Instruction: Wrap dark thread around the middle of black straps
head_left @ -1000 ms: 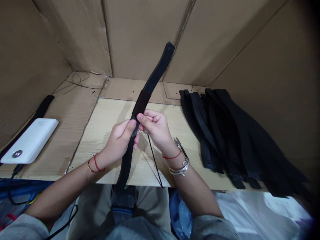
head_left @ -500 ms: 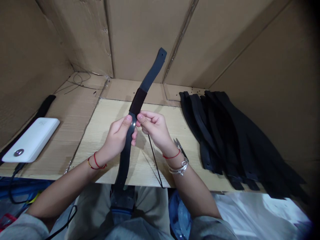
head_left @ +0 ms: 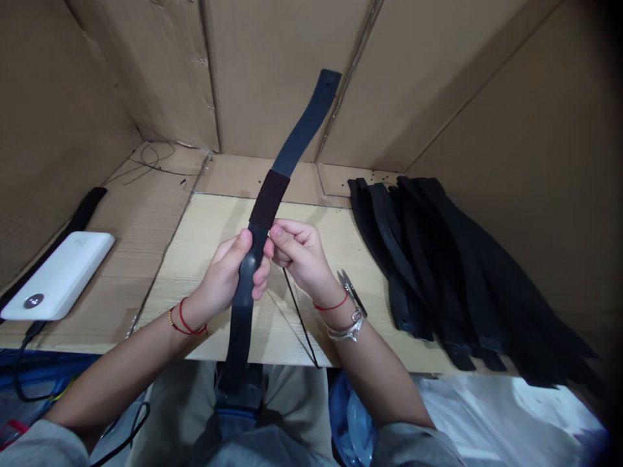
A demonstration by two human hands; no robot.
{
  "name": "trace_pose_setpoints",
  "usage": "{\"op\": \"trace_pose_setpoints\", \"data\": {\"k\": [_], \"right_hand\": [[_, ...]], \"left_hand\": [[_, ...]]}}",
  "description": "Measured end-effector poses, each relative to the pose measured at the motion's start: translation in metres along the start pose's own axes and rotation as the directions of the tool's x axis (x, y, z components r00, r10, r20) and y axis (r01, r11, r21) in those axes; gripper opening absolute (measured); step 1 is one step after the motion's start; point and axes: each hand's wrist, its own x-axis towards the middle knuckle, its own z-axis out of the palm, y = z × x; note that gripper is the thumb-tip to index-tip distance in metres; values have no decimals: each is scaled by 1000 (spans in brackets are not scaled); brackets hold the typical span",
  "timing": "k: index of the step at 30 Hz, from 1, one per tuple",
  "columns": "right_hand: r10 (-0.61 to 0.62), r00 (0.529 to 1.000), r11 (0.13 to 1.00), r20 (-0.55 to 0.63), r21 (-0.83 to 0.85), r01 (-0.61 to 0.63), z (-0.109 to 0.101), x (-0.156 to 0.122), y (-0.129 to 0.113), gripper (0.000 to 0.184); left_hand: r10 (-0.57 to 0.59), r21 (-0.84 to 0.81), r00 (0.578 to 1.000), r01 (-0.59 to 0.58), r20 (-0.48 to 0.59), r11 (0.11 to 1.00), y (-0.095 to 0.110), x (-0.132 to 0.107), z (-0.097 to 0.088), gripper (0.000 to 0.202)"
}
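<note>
As the left hand and right hand held a black rubber strap up over the pale wooden surface, the left thumb pressed on it and the right fingers pinched its edge below a dark fabric sleeve, near small snips and a pile of matching straps.

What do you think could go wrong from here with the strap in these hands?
The black strap, gripped by the left hand and right hand, hangs past the front edge of the pale wooden board, so it might slip toward the lap. The small metal snips lie close to the right wrist and might get knocked.
</note>
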Motion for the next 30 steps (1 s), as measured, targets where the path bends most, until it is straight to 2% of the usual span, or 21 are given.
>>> {"op": "trace_pose_setpoints", "data": {"k": [4, 8, 11, 13, 19, 21, 24, 27, 30], "right_hand": [[70, 991, 992, 117, 99, -81, 0, -3, 2, 35], [87, 982, 980, 168, 165, -115, -3, -4, 3, 40], [118, 976, 977, 182, 154, -147, -4, -5, 3, 48], [145, 972, 976, 184, 137, -171, -5, -7, 2, 50], [132, 969, 980, 209, 116, -159, -3, -9, -10, 43], [155, 967, 981, 201, 81, -175, -2, -9, -13, 44], [179, 968, 980, 173, 57, -192, -2, -8, -16, 44], [174, 978, 983, 112, 34, -179, -3, -5, -17, 40], [141, 990, 990, 0, -1, -141, -5, -2, -17, 39]], "left_hand": [[-28, -147, 988, 51, 153, 988, -2, -1, 0, 43], [-62, -267, 951, 147, 302, 952, -5, -1, 0, 43], [-89, -280, 902, 223, 423, 934, -5, 0, -4, 43], [-136, -213, 873, 261, 468, 941, -2, 0, -7, 46], [-266, 160, 870, 217, 416, 963, 10, -2, -8, 63], [-262, 258, 889, 172, 375, 951, 11, -2, -7, 66], [-229, 321, 909, 114, 348, 940, 10, -2, -6, 71], [-234, 368, 924, 113, 304, 923, 8, -2, -5, 61], [-147, 508, 978, 54, 145, 860, 8, -3, -2, 43]]}}
